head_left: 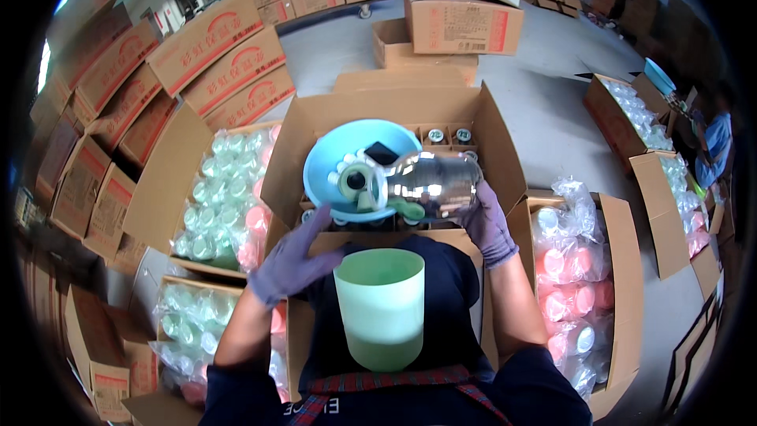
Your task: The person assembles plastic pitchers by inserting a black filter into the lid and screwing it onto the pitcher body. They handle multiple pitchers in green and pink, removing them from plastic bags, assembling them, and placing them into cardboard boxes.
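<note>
My right hand (490,226), in a purple glove, grips the rounded end of a shiny silver flask liner (434,183). The liner lies sideways above a light blue basin (319,159), its pale green neck piece (356,181) pointing left. My left hand (296,262), gloved alike, is open with fingers spread, just left of a pale green cylindrical shell (380,312). That shell stands upright against my body, its mouth upward and seemingly hollow. Small white round pieces (347,164) and a dark flat object (382,153) are in the basin.
The basin rests on an open carton (315,114) with divided cells and several capped flasks. Cartons of bagged green and pink parts flank me at left (225,197) and right (572,284). Stacked boxes (236,71) line the left; another person (714,146) is at far right.
</note>
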`<state>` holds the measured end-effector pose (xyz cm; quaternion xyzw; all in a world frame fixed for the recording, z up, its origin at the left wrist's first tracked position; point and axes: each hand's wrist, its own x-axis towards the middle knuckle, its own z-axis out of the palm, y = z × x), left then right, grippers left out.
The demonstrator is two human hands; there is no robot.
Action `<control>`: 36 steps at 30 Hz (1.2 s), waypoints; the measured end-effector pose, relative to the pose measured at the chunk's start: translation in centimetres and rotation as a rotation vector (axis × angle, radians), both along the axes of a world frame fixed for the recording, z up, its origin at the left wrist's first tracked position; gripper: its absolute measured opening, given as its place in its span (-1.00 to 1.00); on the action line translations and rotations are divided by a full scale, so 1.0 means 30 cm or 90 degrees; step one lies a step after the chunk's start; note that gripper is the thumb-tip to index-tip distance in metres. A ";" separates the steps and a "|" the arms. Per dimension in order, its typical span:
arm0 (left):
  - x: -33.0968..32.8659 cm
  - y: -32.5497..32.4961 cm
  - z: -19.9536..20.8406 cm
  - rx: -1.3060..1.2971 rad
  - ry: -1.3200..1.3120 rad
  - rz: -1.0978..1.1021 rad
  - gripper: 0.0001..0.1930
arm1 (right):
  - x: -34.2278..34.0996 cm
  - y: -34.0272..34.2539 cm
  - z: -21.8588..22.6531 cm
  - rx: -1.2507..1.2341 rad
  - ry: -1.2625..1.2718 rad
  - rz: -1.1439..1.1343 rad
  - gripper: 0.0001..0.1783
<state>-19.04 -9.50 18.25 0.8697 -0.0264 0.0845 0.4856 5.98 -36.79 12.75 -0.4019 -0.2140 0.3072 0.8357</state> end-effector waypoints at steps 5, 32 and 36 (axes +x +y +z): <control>-0.137 -0.299 0.058 0.004 0.132 -0.085 0.07 | 0.031 -0.163 0.090 -0.156 -0.222 0.060 -0.06; -0.093 -0.645 0.075 -0.141 -0.372 -0.104 0.08 | -0.585 -0.595 -0.246 -0.447 -0.313 -0.095 -0.26; -0.088 -0.643 0.085 -0.146 -0.371 -0.105 0.09 | -0.584 -0.585 -0.281 -0.293 -0.026 -0.127 -0.19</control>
